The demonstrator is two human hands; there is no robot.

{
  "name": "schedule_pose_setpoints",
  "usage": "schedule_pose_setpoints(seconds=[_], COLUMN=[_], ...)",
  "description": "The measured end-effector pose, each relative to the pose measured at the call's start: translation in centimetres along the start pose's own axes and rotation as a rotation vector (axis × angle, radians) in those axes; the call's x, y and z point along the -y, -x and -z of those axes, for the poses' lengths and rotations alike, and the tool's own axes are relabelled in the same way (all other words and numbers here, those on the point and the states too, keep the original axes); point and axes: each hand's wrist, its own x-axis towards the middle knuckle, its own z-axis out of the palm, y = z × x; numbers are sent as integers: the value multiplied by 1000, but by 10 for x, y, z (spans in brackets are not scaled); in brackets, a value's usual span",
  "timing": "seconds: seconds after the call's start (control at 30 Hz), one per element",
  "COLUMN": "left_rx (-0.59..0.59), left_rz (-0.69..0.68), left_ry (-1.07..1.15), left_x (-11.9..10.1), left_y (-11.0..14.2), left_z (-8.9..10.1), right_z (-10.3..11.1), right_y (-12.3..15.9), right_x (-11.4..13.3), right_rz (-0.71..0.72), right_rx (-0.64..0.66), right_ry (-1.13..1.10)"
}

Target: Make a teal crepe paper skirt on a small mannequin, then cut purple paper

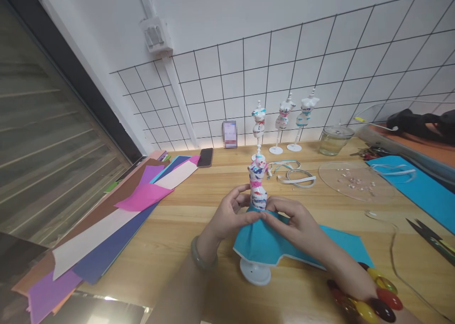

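A small white mannequin (258,182) with painted colour streaks stands on a round white base (255,272) on the wooden table. A turquoise fabric piece (263,243) is wrapped around its waist like a skirt. My left hand (227,215) pinches the fabric at the mannequin's left side. On the right side, my right hand (296,222) pinches the fabric against the waist. Both hands are closed on the cloth.
Coloured felt sheets (106,220) fan out at left, with a phone (205,157) behind them. Three more mannequins (282,120) stand at the tiled wall, beside a glass jar (334,140). Ribbon (295,175), a clear plate (351,182) and scissors (432,238) lie at right.
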Motion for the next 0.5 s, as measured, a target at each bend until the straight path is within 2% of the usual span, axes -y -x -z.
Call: schedule_pose_setpoints(seconds=[0.1, 0.5], left_rx=[-28, 1], left_rz=[-14, 15], left_ry=[-55, -48], left_x=[2, 0], left_y=[-1, -1], left_z=[-1, 4], right_z=[0, 2], right_y=[1, -1], right_x=[-1, 0], right_rz=[-1, -16], right_rx=[14, 40], right_ry=[-5, -63])
